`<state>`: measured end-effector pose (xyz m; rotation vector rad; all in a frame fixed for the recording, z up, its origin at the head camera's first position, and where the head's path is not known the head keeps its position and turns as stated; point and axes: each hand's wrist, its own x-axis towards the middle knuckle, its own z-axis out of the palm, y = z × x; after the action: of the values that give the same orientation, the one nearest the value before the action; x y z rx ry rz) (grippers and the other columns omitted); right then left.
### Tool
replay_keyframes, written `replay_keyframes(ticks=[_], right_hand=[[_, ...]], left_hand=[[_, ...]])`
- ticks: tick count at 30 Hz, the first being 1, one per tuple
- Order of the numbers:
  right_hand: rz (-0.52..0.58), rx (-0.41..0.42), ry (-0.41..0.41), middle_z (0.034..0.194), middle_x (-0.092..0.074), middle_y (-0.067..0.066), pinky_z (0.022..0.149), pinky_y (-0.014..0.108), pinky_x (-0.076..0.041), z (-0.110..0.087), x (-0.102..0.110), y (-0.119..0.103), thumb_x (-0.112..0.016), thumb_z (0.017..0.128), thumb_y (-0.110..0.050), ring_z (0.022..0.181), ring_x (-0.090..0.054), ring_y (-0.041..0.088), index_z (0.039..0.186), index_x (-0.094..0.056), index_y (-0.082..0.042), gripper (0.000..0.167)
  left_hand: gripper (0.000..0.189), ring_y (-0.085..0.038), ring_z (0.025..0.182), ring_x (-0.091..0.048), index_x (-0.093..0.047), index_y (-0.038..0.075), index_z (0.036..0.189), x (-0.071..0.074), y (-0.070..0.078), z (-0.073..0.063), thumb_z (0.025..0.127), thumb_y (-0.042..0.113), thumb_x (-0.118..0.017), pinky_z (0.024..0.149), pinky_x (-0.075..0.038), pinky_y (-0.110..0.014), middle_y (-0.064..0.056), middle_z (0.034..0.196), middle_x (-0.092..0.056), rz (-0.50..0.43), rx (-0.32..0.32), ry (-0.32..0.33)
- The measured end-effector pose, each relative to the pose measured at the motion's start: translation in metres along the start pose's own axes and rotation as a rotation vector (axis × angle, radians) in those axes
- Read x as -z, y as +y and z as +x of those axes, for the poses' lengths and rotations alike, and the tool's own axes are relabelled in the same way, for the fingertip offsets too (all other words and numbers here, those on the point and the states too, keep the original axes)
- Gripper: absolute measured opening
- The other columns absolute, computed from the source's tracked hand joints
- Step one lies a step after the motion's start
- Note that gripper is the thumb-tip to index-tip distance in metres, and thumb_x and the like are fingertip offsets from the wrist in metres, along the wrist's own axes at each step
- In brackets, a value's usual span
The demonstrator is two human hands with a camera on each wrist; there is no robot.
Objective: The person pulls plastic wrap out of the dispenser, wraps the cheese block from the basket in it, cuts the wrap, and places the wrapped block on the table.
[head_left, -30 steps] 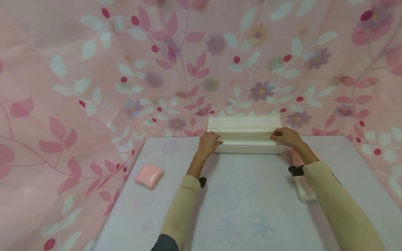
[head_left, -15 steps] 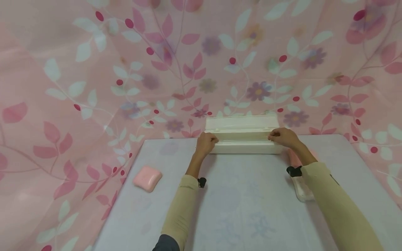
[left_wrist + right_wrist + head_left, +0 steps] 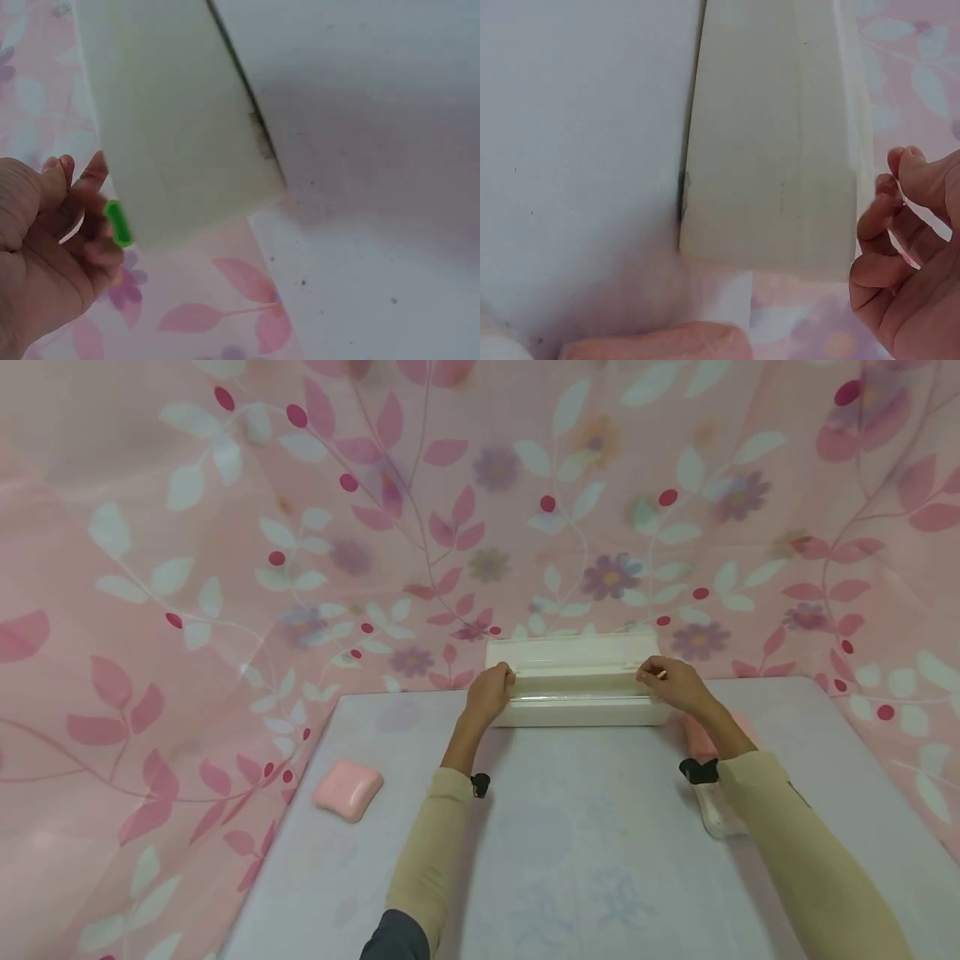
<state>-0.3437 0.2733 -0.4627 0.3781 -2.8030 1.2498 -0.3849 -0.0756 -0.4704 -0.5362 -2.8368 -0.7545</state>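
Observation:
A long white cling film dispenser (image 3: 585, 715) lies at the back of the table with its lid (image 3: 573, 652) raised against the backdrop. At its left end, my left hand (image 3: 489, 695) pinches between thumb and forefinger at the opening. My right hand (image 3: 678, 685) pinches the clear cling film (image 3: 902, 196) at the other end, where a thin strand shows at the fingertips in the right wrist view. A shiny line of film runs along the opening between both hands. A green clip (image 3: 118, 223) sits at the dispenser's edge beside my left fingers.
On the left of the table (image 3: 555, 860) sits a pink cushion-shaped object (image 3: 348, 789). A pink and white object (image 3: 718, 814) lies partly hidden beneath my right forearm. Directly behind the table hangs a floral backdrop (image 3: 450, 527).
Both hands have risen slightly from the opening, still pinching at its two ends. My left fingers have closed in more tightly. The whole head view has shifted a little.

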Motion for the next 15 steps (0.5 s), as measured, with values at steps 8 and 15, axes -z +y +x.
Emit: replay_keyframes(ticks=[8, 15], right_hand=[[0.149, 0.009, 0.083, 0.103, -0.068, 0.027, 0.057, 0.034, -0.056, -0.002, 0.006, -0.019, -0.045, 0.106, -0.021, 0.087, -0.070, 0.038, 0.114, -0.051, -0.001, 0.023], [0.212, 0.060, 0.144, 0.096, -0.069, 0.026, 0.060, 0.034, -0.057, -0.006, 0.016, -0.035, -0.047, 0.105, -0.017, 0.083, -0.071, 0.035, 0.113, -0.054, 0.000, 0.020]], left_hand=[[0.020, -0.023, 0.073, -0.066, -0.053, -0.002, 0.105, 0.019, 0.005, 0.003, 0.106, 0.013, -0.041, 0.068, -0.053, -0.028, -0.011, 0.085, -0.065, -0.325, -0.057, 0.010], [0.019, -0.018, 0.071, -0.063, -0.055, -0.002, 0.102, 0.039, 0.014, 0.002, 0.105, 0.012, -0.043, 0.067, -0.053, -0.025, -0.010, 0.082, -0.062, -0.320, -0.123, 0.099]])
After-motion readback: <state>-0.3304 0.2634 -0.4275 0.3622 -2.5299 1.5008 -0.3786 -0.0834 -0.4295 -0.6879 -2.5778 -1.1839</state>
